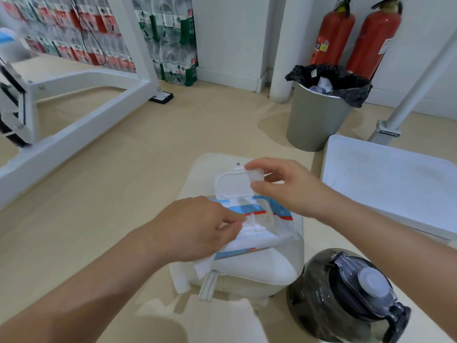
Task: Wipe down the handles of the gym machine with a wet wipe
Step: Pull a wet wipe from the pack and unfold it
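The left hand (195,226) covers the near left corner of the blue-and-white plastic pack of wet wipes (262,219), and whether its fingertips pinch a sheet at the opening cannot be told. A white wet wipe (202,268) trails from beneath the palm, its upper part hidden. Both forearms run off the frame's lower and right edges. The white steel frame of the gym machine (81,115) is cut off at left; its handles are not visible. The dark translucent water jug with grey lid (346,298) is cropped at the bottom edge. Labels on the two red fire extinguishers (356,38) are too small to read.
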### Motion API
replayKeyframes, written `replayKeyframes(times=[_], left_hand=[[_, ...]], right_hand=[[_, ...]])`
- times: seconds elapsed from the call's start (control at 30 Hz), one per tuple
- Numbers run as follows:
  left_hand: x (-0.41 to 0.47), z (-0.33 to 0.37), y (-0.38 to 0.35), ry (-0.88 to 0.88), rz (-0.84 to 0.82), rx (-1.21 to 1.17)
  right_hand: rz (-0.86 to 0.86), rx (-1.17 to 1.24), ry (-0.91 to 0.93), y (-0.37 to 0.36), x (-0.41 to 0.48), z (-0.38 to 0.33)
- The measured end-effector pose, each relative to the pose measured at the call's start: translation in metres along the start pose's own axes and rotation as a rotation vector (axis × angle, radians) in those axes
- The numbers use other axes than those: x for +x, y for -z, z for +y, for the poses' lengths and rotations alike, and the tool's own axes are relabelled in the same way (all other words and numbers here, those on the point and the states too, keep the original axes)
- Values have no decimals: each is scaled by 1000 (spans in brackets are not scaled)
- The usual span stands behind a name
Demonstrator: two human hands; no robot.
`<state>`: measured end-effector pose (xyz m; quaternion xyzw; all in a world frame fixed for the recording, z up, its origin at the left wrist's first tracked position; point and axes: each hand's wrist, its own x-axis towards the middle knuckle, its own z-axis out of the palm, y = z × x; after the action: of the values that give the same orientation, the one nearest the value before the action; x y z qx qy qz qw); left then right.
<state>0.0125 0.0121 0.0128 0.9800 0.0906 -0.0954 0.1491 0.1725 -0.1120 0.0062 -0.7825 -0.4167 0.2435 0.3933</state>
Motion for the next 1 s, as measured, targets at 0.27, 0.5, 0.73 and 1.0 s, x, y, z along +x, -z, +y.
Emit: replayKeyframes(times=[0.27, 0.5, 0.73, 1.0], left_hand=[[-12, -24, 37, 116, -7, -604], [-6, -2, 8, -18, -146, 48], [-10, -10, 63, 124, 12, -1066], [-61, 55, 183, 294, 121, -1708]], right_hand=[[-433, -771, 299, 11, -32, -23], [-547, -1272, 365, -32, -54, -24], [-544, -236, -130, 29, -45, -49], [-264, 479, -188, 71, -72, -193]])
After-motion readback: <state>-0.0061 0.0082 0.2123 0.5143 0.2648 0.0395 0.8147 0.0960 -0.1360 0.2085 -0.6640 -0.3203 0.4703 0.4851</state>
